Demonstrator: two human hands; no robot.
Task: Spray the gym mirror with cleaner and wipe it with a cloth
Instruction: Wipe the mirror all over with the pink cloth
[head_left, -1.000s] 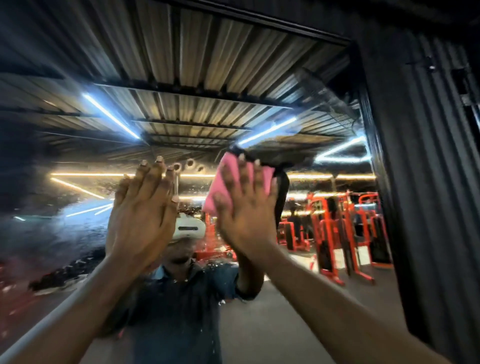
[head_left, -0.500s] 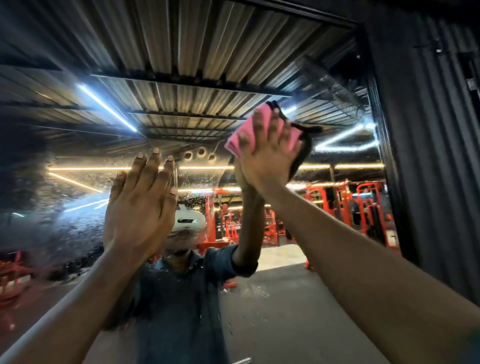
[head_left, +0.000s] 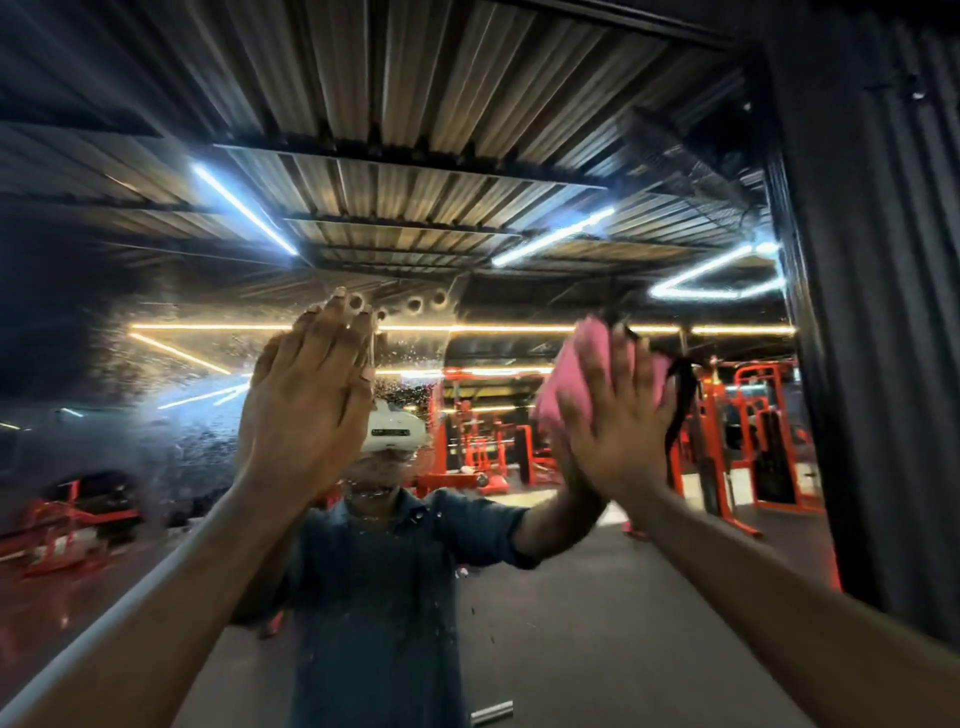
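The gym mirror (head_left: 467, 182) fills the view, reflecting the ceiling, tube lights and red machines. My right hand (head_left: 618, 421) lies flat with straight fingers on a pink cloth (head_left: 582, 358) and presses it against the glass right of centre. My left hand (head_left: 306, 405) rests flat on the mirror left of centre, fingers straight and together, holding nothing. A patch of spray droplets (head_left: 171, 384) clouds the glass left of my left hand. No spray bottle is in view.
A black mirror frame (head_left: 810, 415) runs down the right side, with a dark corrugated wall (head_left: 893, 312) beyond it. A person in a blue shirt with a white headset shows as a reflection between my arms.
My right hand has slid the pink cloth up toward the top right, then back down and farther right. My left hand has stayed pressed in the same place.
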